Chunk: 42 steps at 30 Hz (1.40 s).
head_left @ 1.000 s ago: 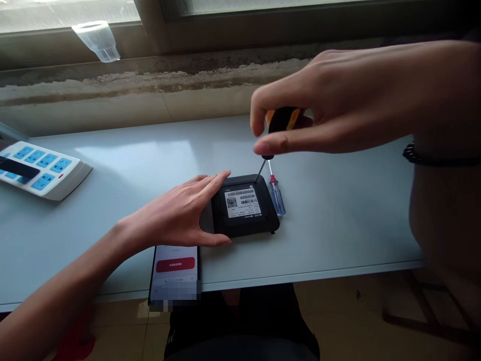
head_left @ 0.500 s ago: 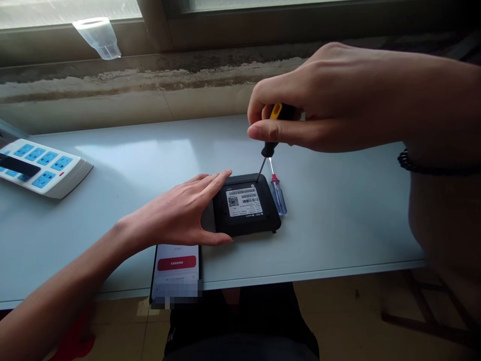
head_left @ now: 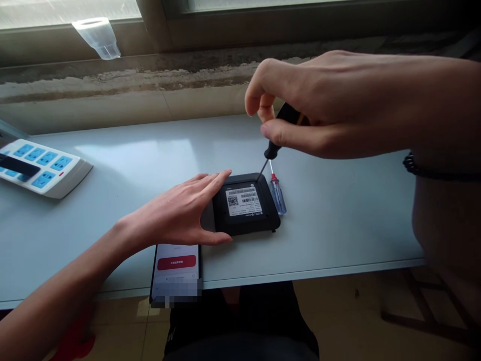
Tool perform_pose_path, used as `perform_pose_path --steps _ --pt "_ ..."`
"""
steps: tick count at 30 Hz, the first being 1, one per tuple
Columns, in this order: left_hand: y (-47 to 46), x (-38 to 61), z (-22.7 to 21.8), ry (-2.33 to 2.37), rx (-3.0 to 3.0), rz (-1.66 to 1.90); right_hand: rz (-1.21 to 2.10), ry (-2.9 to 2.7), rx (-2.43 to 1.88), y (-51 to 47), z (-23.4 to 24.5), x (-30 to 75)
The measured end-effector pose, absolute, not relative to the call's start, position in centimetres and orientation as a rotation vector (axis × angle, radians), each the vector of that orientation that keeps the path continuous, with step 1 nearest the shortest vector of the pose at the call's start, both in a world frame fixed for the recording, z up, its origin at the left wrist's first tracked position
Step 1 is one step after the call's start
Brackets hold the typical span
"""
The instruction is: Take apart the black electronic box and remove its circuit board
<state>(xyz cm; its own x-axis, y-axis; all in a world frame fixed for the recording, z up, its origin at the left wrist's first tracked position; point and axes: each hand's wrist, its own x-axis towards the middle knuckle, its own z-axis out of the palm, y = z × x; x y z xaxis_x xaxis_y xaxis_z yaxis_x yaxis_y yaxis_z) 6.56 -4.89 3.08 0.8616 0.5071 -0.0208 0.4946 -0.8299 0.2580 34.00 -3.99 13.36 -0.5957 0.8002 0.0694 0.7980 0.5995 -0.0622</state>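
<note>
Two hands of yours are on the work. Your right hand (head_left: 319, 108) pinches a screwdriver (head_left: 272, 149) with a black-and-yellow handle, thumb and fingertips clamped close together around it. Its thin steel shaft slants down, and the tip touches the top right corner of a flat black plastic device (head_left: 246, 228). That rounded-square device lies in the middle of the table, with a white label (head_left: 243, 201) printed with a QR code and barcodes facing up.

Your left hand (head_left: 173, 215) braces the device's left end, fingers spread along its upper edge and thumb along its lower edge, holding it between them.

A second, smaller screwdriver (head_left: 278, 196), with a translucent blue handle and red collar, lies just beside the device's right edge. Your smartphone (head_left: 176, 268) sits below your left wrist, hanging over the table's front edge; a red button shows on its screen, and the lower part is pixelated.

Farther left on the smooth, pale blue-grey table (head_left: 330, 215) is a white power strip (head_left: 41, 168) with blue sockets. A black beaded bracelet (head_left: 439, 173) circles your right wrist. Behind the table runs a rough, stained concrete ledge (head_left: 150, 82), and a clear plastic cone (head_left: 98, 37) sits against the window above it.
</note>
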Motion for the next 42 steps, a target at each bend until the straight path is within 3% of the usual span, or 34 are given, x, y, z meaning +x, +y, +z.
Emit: perform_pose_path --steps 4,10,16,21,34,42 --pt "-4.9 6.5 3.0 0.755 2.789 0.082 0.11 -2.776 -1.209 -3.9 13.5 34.4" --pt "-4.9 6.6 3.0 0.732 2.808 0.105 0.034 -2.704 -1.404 -3.6 13.2 34.2" --pt "-4.9 6.7 2.9 0.699 2.807 0.137 0.163 -2.744 -1.203 -3.6 13.4 34.9" --pt "-4.7 7.3 3.0 0.767 2.756 0.061 0.189 -2.7 -1.351 -3.9 13.6 34.2" --pt "-5.1 10.0 4.2 0.767 2.792 -0.03 -0.025 -2.769 -1.34 -3.8 14.2 34.6" --pt "-5.3 9.9 3.6 0.817 2.73 0.004 0.017 -2.896 -1.243 -3.0 13.9 36.6"
